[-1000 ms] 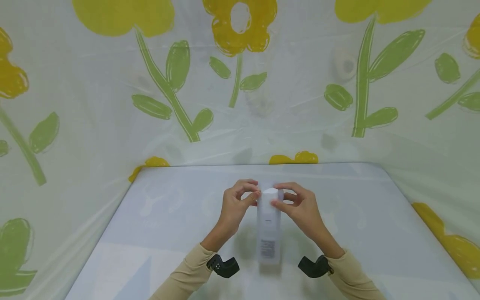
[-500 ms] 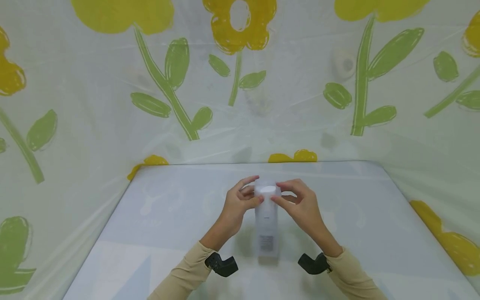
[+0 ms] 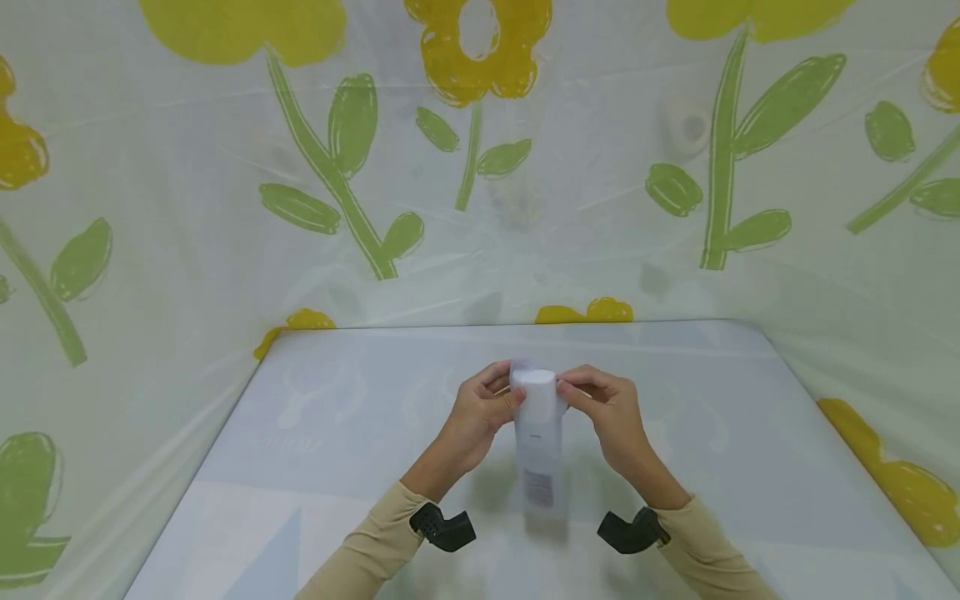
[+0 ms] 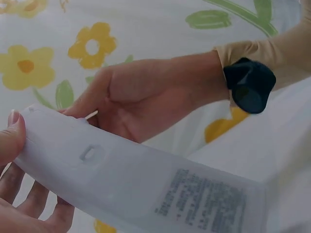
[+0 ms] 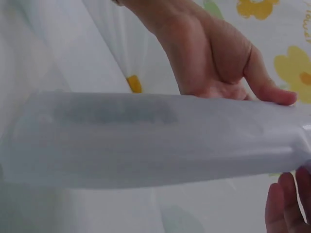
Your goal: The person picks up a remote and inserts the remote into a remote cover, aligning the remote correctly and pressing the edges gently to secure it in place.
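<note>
A long white item [image 3: 538, 429] with a rounded top sits inside a translucent frosted sleeve [image 4: 252, 194]. A block of small print and a short mark show on its face. In the head view it stands lengthwise over the table, upper end between both hands. My left hand [image 3: 476, 412] grips its upper left edge, thumb on the front and fingers behind. On the right edge near the top, my right hand [image 3: 611, 408] pinches the sleeve between thumb and fingers. A faintly purple flap [image 3: 520, 365] of film rises by the left fingertips. The wrapped back fills the right wrist view.
The pale table [image 3: 360, 425] carries faint printed shapes and ends at a back edge. Behind and beside it hangs a white cloth [image 3: 585, 242] with yellow flowers and green leaves. Black wrist cameras [image 3: 444, 527] sit on both beige sleeves.
The white item has shifted slightly right after first moving left, and its lower end has swung right. My left raised forefinger has come down beside the film, while the right fingertips have moved to the right edge.
</note>
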Tool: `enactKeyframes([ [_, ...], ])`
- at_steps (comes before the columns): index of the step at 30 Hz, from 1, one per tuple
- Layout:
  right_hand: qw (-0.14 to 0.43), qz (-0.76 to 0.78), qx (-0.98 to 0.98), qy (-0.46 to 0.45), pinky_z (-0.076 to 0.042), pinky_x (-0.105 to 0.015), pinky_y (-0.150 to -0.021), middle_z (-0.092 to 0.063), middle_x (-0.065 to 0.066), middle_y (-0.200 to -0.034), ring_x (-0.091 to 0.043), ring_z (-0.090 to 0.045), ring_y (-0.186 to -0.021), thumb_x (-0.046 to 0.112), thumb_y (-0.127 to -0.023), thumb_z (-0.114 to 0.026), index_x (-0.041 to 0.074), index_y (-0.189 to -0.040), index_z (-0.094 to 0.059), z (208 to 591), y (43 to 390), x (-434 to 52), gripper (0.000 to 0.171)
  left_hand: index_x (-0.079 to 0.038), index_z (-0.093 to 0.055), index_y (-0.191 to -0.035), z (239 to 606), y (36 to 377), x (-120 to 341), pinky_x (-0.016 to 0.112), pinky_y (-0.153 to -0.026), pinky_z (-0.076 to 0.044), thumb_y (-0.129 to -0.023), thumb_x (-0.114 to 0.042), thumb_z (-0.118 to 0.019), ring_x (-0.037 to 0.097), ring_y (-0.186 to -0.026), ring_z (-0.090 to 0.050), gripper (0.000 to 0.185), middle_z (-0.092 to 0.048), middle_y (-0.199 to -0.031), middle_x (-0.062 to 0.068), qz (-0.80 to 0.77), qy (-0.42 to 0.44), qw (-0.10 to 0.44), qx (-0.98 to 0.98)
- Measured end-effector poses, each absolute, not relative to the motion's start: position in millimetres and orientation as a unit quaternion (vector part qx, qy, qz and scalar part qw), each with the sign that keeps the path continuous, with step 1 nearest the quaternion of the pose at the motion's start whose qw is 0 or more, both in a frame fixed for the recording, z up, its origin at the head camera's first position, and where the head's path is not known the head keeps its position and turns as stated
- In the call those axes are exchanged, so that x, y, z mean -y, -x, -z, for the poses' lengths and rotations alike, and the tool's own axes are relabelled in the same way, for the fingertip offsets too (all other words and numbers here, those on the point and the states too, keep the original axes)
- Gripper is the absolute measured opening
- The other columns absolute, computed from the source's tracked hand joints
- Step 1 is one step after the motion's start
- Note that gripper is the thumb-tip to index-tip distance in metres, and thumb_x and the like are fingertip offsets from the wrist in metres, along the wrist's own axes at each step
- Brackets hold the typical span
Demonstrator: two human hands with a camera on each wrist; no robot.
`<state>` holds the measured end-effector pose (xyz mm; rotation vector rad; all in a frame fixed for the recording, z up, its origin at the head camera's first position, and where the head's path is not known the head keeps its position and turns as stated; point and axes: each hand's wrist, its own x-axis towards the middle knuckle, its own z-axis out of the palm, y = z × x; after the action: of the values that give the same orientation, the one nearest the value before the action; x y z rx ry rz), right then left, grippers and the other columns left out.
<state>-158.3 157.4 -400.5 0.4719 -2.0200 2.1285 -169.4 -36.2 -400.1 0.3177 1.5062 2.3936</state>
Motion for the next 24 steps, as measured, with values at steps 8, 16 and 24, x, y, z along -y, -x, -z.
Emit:
enactKeyframes([
  [8,0.144,-0.746,0.636,-0.136,-0.055,-0.027,-0.062,-0.061,-0.008,-0.093,-0.018,-0.062,-0.083,-0.004,-0.086,-0.065,-0.016,-0.092,-0.062,399.7,155.5,-144.8,0.014,0.005,-0.051,-0.128,398.8,169.6,38.9,0.030,-0.081,-0.051,-0.088,0.000,-0.063,0.021,-0.105,-0.057,0.042,-0.059,-0.118,0.012,-0.811,-0.117,0.128,-0.558],
  [16,0.155,-0.746,0.640,-0.101,-0.055,-0.025,-0.065,-0.062,-0.016,-0.107,-0.022,-0.062,-0.096,-0.001,-0.086,-0.066,-0.011,-0.092,-0.063,399.0,155.1,-141.2,0.012,0.004,-0.056,-0.125,400.9,171.1,37.3,0.031,-0.080,-0.053,-0.086,-0.005,-0.068,0.021,-0.100,-0.059,0.042,-0.062,-0.113,0.013,-0.789,-0.120,0.092,-0.595],
  [24,0.097,-0.696,0.679,-0.211,-0.055,-0.028,-0.075,-0.057,-0.016,-0.114,-0.020,-0.060,-0.101,-0.002,-0.089,-0.061,-0.006,-0.096,-0.062,401.0,159.7,-149.9,0.008,0.007,-0.055,-0.125,405.2,169.0,36.7,0.028,-0.075,-0.054,-0.086,0.002,-0.065,0.016,-0.091,-0.061,0.041,-0.064,-0.105,0.012,-0.802,-0.105,0.068,-0.584],
])
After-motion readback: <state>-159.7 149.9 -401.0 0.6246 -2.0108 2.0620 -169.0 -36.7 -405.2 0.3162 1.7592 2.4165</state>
